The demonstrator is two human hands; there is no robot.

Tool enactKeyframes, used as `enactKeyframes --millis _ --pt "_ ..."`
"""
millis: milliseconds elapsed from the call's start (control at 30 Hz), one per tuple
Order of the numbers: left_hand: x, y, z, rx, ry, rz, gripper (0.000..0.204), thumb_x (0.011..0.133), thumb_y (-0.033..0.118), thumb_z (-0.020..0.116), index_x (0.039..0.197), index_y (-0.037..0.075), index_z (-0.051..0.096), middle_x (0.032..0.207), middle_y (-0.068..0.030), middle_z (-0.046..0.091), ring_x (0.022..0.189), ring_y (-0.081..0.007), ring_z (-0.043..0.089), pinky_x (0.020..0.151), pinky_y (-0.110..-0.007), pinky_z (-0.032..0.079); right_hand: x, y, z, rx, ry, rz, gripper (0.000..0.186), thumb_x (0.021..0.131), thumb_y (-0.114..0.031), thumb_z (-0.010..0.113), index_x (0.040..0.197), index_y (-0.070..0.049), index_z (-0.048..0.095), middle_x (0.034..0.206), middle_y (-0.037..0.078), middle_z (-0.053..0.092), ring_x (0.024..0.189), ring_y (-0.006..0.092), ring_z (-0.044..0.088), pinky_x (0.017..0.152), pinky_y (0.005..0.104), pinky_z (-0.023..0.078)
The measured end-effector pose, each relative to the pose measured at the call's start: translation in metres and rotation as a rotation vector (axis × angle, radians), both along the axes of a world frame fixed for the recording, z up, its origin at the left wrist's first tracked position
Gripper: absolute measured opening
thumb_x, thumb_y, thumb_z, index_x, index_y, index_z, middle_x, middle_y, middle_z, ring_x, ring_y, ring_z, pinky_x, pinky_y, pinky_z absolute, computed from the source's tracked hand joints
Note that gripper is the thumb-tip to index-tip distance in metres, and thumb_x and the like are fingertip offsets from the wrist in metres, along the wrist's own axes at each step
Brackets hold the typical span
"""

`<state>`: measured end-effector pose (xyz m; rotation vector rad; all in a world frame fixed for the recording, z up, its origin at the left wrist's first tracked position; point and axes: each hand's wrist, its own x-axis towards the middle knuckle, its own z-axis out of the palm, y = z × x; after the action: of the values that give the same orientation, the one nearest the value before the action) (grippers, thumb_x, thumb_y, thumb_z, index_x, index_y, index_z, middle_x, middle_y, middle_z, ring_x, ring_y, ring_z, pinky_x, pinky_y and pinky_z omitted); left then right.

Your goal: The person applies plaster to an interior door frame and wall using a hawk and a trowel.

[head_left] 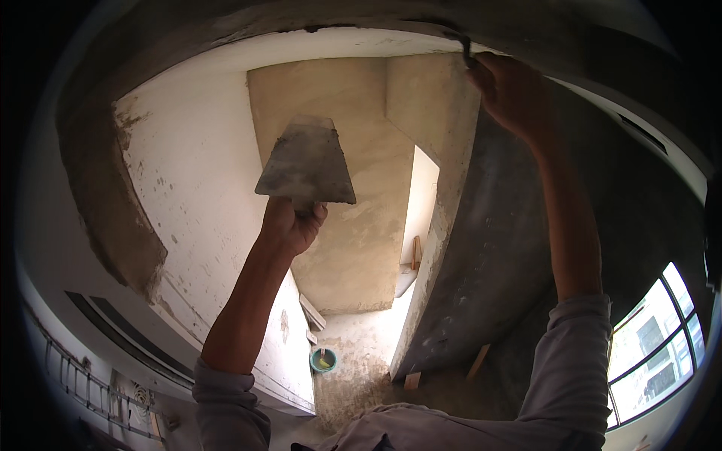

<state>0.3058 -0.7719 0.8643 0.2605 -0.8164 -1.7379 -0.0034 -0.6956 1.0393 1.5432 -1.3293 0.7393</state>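
Observation:
My left hand [295,225] is closed around the grip of a plastering hawk [307,161], a grey, roughly four-sided plate held up in front of me. Smears of mortar cover the plate, and a greyish patch lies toward its far edge. Overhead at the right, my right hand [511,94] grips the handle of a trowel [465,51]. Only its dark bent neck shows plainly; the blade is mostly hidden against the dark, damp-looking plaster band [376,16] above. Both arms are raised, with the sleeves pushed up.
Far below on the stained floor [342,391] stands a teal bucket [323,360]. A spattered white wall [188,180] rises at left, a dark wall [496,240] at right. Beyond lies a tan plastered wall [331,255]. A gridded window [654,346] is at lower right, a railing [90,383] at lower left.

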Motion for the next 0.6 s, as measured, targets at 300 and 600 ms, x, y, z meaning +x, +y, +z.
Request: enactKeyframes --millis 300,600 --pt "-0.043 0.007 0.006 -0.045 -0.023 -0.101 0.02 0.096 0.025 0.051 0.111 0.012 0.052 0.099 -0.0022 0.06 0.076 -0.0111 0.062 0.048 -0.022 0.053 -0.085 0.093 -0.042 -0.075 -0.078 -0.235 0.038 0.095 -0.036 0.052 0.119 -0.009 0.061 0.114 0.012 0.063 0.103 0.029 0.062 0.089 0.0395 0.048" --pt "-0.046 -0.002 0.02 -0.061 -0.067 -0.015 0.015 0.095 0.026 0.052 0.106 0.014 0.052 0.093 0.0005 0.059 0.071 -0.0084 0.061 0.049 -0.021 0.054 -0.01 -0.002 -0.078 -0.231 0.112 0.292 0.03 0.088 -0.033 0.063 0.107 -0.01 0.061 0.093 0.007 0.065 0.079 0.0221 0.065 0.066 0.0346 0.054"
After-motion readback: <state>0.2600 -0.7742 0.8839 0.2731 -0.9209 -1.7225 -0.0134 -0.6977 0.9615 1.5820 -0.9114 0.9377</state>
